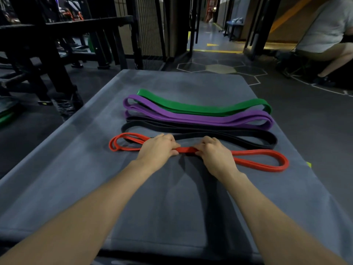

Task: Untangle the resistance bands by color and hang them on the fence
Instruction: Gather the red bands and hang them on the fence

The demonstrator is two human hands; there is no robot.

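Grey mat point(76, 188): red band point(186, 150) mid-span betw both grips.

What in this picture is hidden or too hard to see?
- Head view: the middle of the red band is covered by the left hand and right hand.
- Head view: the seated person is cut off by the right edge.
- Head view: the fence is dark; any hooks are unreadable.

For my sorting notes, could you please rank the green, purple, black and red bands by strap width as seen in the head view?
1. green band
2. purple bands
3. black bands
4. red bands
Purple and black look close.
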